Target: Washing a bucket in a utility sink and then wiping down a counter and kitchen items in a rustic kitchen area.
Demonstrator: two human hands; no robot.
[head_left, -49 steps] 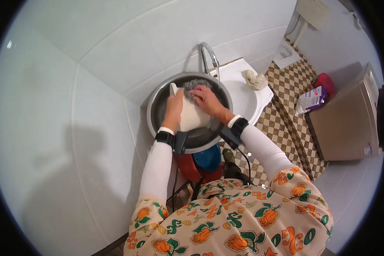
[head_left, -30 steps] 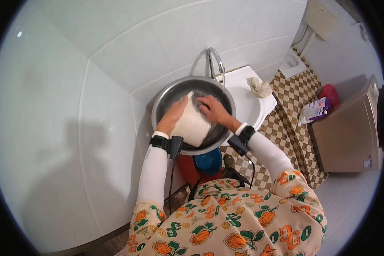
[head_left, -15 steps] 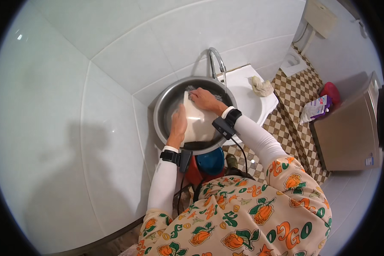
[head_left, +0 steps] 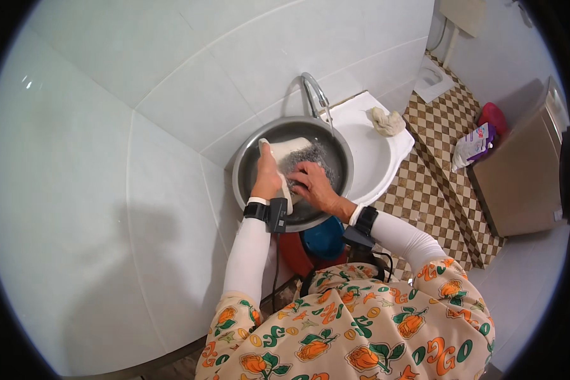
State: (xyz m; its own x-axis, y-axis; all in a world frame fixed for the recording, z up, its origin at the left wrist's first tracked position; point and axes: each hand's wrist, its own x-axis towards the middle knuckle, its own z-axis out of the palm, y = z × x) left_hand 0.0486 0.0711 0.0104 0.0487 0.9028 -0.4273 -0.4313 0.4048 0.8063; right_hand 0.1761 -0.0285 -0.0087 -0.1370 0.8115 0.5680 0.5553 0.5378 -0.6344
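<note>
A large round metal basin (head_left: 239, 174) with water in it rests over the left part of a white washbasin (head_left: 396, 152). Inside lies a cream-white, smooth, flat piece (head_left: 289, 147) whose kind I cannot make out. My left hand (head_left: 268, 175) grips its left edge, the thumb along the side and the other fingers mostly hidden. Over the lower part of the piece is my right hand (head_left: 316, 188), fingers bent and apart with nothing plainly held. Grey speckled texture (head_left: 313, 155) covers the middle, possibly rippling water. A thin stream runs from the curved metal tap (head_left: 315, 92).
A crumpled cream cloth (head_left: 387, 122) lies on the washbasin's right rim. Below the metal basin are a blue basin (head_left: 325, 239) and a red one (head_left: 292, 252). To the right stand a beige cabinet (head_left: 519, 171), a white-and-purple bag (head_left: 474, 147) and a squat toilet (head_left: 432, 79).
My right hand has moved from the far side of the metal basin toward its near side. The cream piece has shifted and tilted, and my left hand has moved slightly right with it.
</note>
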